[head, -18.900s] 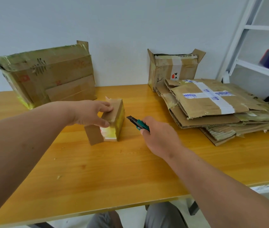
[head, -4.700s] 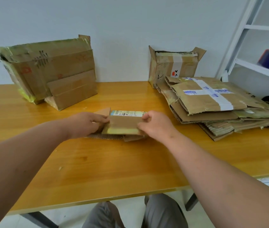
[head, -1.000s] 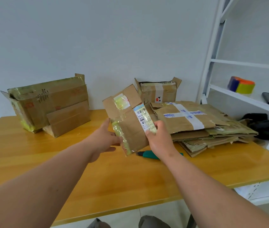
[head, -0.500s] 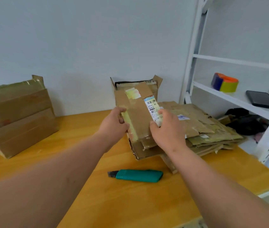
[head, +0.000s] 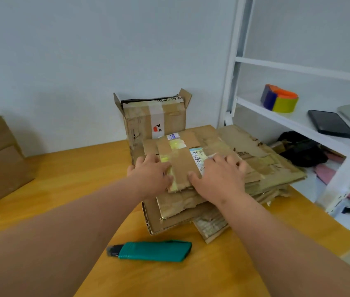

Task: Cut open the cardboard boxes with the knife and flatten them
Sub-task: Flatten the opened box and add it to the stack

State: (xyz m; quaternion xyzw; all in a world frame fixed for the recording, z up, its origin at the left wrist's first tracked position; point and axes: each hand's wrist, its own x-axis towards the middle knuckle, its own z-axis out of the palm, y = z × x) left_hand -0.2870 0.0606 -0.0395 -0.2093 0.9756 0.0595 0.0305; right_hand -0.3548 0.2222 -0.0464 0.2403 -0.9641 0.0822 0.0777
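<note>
On the stack (head: 272,168): one flattened box (head: 182,166) | both hands, left hand (head: 150,176), right hand (head: 219,179), released, pressing flat | one knife (head: 154,251)

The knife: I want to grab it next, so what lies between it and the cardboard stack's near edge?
Only bare tabletop, in the head view: the knife lies apart from the stack.

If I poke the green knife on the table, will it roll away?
Probably not. The knife looks flat-sided and lies flat on the table, so it would likely slide. Its smooth plastic body may be a bit slippery.
</note>
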